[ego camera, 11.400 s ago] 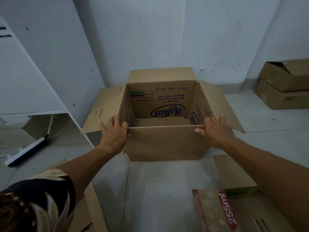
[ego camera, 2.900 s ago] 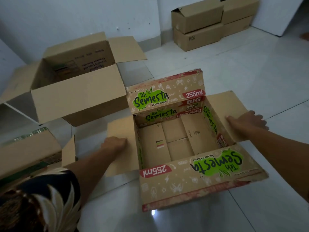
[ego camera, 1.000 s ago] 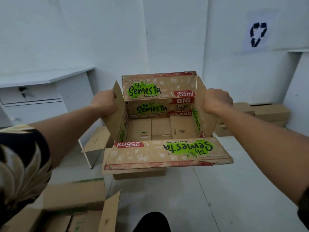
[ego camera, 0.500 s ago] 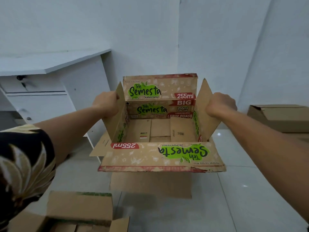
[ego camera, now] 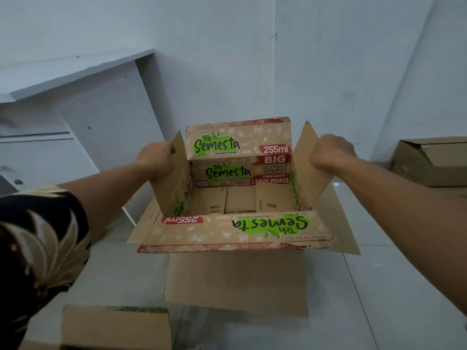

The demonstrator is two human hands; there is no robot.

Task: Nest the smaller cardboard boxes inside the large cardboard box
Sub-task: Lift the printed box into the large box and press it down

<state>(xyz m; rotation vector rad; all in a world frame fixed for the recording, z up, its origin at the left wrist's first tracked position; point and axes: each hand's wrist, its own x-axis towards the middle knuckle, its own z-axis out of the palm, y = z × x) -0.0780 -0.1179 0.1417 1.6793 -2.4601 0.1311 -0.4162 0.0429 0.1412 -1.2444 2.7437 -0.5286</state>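
An open Teh Semesta box [ego camera: 235,231], printed green and red, hangs in the air in front of me with all its flaps up or out. My left hand [ego camera: 158,157] is clenched on its left side flap, and my right hand [ego camera: 331,150] is clenched on its right side flap. Directly below it stands the large plain cardboard box [ego camera: 235,281], of which I see the near wall and the side flaps sticking out left and right. The large box's inside is hidden by the held box.
A white desk [ego camera: 75,102] stands at the left against the wall. More plain cardboard boxes [ego camera: 429,162] sit on the floor at the far right. Another open cardboard box [ego camera: 113,327] lies at the bottom left. White walls close the corner behind.
I have carried the Teh Semesta box over the large box, whose wall and flaps now show right below it. Both hands keep their hold on the side flaps.
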